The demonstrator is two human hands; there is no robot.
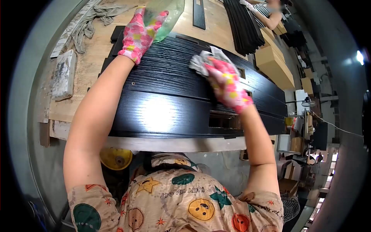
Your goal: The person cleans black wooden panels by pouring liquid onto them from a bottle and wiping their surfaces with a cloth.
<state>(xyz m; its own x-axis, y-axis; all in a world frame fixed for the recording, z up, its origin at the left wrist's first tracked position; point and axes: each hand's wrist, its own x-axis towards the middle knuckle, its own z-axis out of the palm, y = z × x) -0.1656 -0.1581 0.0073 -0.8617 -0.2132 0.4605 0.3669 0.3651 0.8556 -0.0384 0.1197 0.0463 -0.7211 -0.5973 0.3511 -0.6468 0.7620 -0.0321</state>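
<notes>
Both my hands wear pink gloves with a flower pattern. My right hand [228, 83] is closed on a crumpled pale grey rag [200, 63], pressed against the black wood-grain boards [170, 69]; the hand is slightly blurred. The boards lie side by side, with rectangular cut-outs on the right and a bright reflection on the nearest one. My left hand [140, 34] is over their far left edge, thumb and fingers apart. Beside and partly behind its fingers is a green see-through plastic piece [170, 21]; whether the hand touches it, I cannot tell.
A worn whitish block [64, 75] and a grey cloth [91, 23] lie on the wooden tabletop at left. Farther off are a narrow black strip [199, 15], a stack of black slats [243, 27] and cardboard boxes [274, 65]. A co-worker's gloved hand [249, 5] is near the slats.
</notes>
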